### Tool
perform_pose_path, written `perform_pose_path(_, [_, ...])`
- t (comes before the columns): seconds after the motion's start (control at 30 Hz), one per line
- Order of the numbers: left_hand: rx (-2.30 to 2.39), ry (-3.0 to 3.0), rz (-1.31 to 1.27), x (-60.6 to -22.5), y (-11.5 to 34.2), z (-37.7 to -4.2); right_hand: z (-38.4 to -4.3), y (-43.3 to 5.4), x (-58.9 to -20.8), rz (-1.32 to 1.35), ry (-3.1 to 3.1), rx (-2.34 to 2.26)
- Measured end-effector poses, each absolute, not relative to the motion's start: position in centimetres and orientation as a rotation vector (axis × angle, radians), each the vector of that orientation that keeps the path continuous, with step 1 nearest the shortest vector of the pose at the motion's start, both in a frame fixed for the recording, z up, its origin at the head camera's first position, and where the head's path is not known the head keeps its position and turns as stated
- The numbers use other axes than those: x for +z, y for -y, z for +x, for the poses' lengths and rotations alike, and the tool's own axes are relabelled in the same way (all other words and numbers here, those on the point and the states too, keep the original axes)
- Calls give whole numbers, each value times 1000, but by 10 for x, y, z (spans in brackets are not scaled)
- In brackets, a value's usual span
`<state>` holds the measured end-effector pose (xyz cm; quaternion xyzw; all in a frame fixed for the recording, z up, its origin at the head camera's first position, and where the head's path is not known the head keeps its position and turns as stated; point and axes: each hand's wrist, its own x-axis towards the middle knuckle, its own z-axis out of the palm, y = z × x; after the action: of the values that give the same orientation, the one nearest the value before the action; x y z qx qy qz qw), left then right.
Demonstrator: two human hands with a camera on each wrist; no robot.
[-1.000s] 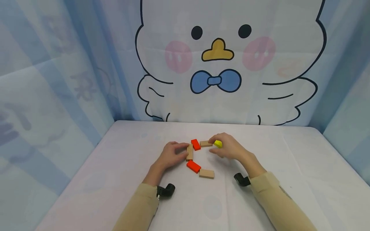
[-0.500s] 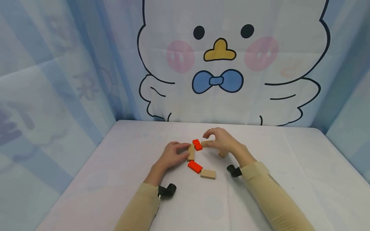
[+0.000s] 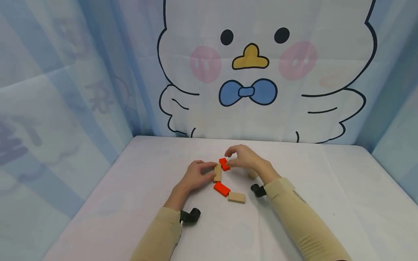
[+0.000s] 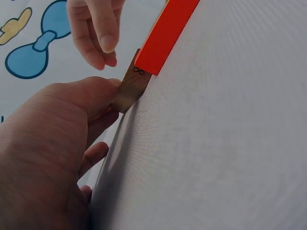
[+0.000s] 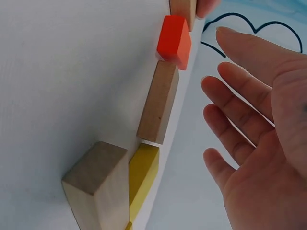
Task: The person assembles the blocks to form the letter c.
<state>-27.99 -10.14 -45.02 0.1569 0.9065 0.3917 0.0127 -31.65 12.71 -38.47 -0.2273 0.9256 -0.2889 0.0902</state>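
Wooden, red and yellow blocks lie in a curved line on the white table. My left hand point(image 3: 195, 175) has thumb and forefinger on a wooden block point(image 3: 217, 173) at the left of the curve, its marked end showing in the left wrist view. My right hand point(image 3: 245, 158) hovers by the far red block point(image 3: 224, 164), fingers spread and holding nothing. In the right wrist view, a wooden block point(image 5: 160, 103) and a yellow block point(image 5: 144, 172) lie beside that hand; both are hidden behind it in the head view.
Another red block point(image 3: 221, 189) and a wooden block point(image 3: 236, 197) form the near part of the curve. One more wooden block point(image 3: 252, 174) peeks out under the right wrist. A curtain point(image 3: 258, 119) printed with a cartoon bird hangs behind the table.
My right hand has moved left, from the yellow block past the far wooden block to beside the far red one, its fingers parted. The left hand stays at its block.
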Motion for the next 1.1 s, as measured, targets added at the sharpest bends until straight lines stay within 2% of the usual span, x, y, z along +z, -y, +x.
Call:
perform_pose_path(0.27, [1221, -2819, 494, -451, 101, -278, -320, -123, -395, -611, -2715, -861])
perform_pose_path(0.87, [1229, -2817, 475, -447, 101, -275, -324, -118, -399, -701, -2735, -830])
perform_pose_path(1.1, [1225, -2822, 476, -449, 102, -277, -324, -120, -399, -624, -2747, -828])
